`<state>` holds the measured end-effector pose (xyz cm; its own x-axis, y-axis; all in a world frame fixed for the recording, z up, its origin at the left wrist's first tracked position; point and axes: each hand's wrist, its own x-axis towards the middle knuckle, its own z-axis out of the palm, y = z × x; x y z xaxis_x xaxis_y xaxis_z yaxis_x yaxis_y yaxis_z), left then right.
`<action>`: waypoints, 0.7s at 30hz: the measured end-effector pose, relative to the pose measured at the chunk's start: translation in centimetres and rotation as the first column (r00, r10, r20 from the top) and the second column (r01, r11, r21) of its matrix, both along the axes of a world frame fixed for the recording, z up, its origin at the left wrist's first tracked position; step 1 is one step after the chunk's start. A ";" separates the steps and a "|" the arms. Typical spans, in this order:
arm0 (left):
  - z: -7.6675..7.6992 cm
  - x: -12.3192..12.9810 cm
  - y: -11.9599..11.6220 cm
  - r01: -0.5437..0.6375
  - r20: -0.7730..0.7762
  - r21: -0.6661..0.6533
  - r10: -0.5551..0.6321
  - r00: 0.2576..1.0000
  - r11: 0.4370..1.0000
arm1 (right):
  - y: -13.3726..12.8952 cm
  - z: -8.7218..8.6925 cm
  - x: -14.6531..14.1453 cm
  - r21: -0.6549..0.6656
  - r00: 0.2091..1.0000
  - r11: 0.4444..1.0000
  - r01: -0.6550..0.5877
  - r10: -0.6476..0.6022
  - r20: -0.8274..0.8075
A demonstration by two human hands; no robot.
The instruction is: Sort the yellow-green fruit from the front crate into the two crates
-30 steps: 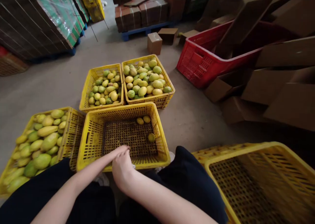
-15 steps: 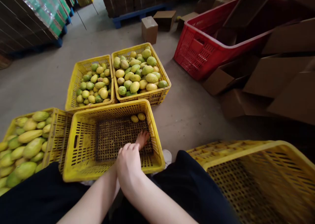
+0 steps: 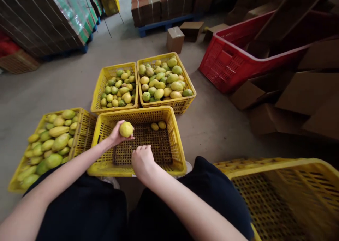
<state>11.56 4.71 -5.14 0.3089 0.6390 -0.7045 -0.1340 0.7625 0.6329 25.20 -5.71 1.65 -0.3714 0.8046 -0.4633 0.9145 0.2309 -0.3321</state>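
held fruit point(image 3: 126, 129): was up over L half of mid crate point(image 3: 106, 168), apart from its floor; yellow, roundish, upper face uncovered.
L grip point(image 3: 116, 135): was clamped on held fruit, from its L side & underneath, above mid crate.
R grip point(image 3: 142, 160): was over near part of mid crate, back of hand up; couldn't tell if apart, together or clamped on smth, underside hidden.
wt (est.): prob. light to mod., OK for one hand.
feel (est.): likely firm w/ slight give; skin prob. smooth, so a bit slippery, esp. if damp; apt to roll if set down loose.
fragility (est.): likely to bruise if dropped or pinched; called for even pressure, no nail dig.
best hold (est.): round the widest part, palm under, spread contact; not by one end.
loose pair point(image 3: 162, 125): lay in far R corner of mid crate, side by side; prob. easiest taken from above, one at a time.
L crate point(image 3: 84, 128): stood just L of mid crate, heaped w/ fruit, incl. longer pcs; those likely heavier, best taken mid-length.
far crates point(image 3: 182, 107): stood just beyond mid crate, side by side, both w/ fruit.
R crate point(image 3: 286, 161): stood to R of mid crate, nearer the body.
red crate point(image 3: 219, 64): stood beyond & R of mid crate, by cardboard.
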 end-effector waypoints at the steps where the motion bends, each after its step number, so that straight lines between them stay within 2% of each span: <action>1: 1.8 -1.5 -0.2 -0.064 0.063 0.011 0.063 0.996 0.998 | 0.0 -0.1 -0.4 -0.006 0.999 0.999 -0.037 0.037 0.003; 3: 4.7 -3.9 -1.0 -0.267 0.202 0.012 0.260 0.944 0.963 | 0.1 -0.4 -1.0 -0.023 0.995 0.995 -0.097 0.097 0.031; 5: 6.2 -5.4 -2.0 -0.469 0.297 -0.037 0.458 0.838 0.882 | 0.2 -0.8 -1.2 -0.025 0.991 0.993 -0.119 0.120 0.060; 8: 6.1 -5.8 -2.9 -0.676 0.339 -0.165 0.685 0.645 0.718 | 0.5 -1.7 -0.7 -0.010 0.990 0.995 -0.103 0.104 0.094; 10: 5.6 -5.5 -3.0 -0.735 0.333 -0.237 0.764 0.553 0.635 | 0.9 -2.9 0.0 -0.006 0.990 0.996 -0.086 0.086 0.112; 11: 5.5 -5.4 -2.9 -0.732 0.330 -0.263 0.771 0.544 0.629 | 1.2 -3.6 0.5 -0.008 0.990 0.997 -0.078 0.079 0.118; 13: 5.8 -5.1 -2.5 -0.691 0.337 -0.289 0.746 0.574 0.662 | 2.0 -5.5 1.7 -0.032 0.990 0.998 -0.058 0.061 0.124; 16: 7.0 -5.1 -2.0 -0.660 0.372 -0.302 0.722 0.583 0.688 | 3.5 -8.8 4.0 -0.059 0.991 0.998 0.018 -0.010 0.134; 18: 7.8 -5.3 -1.7 -0.674 0.384 -0.307 0.736 0.558 0.672 | 5.1 -11.1 5.4 -0.052 0.985 0.994 0.098 -0.090 0.146; 21: 8.2 -6.0 -1.1 -0.737 0.378 -0.286 0.779 0.500 0.612 | 8.5 -14.5 6.8 -0.001 0.964 0.974 0.228 -0.226 0.141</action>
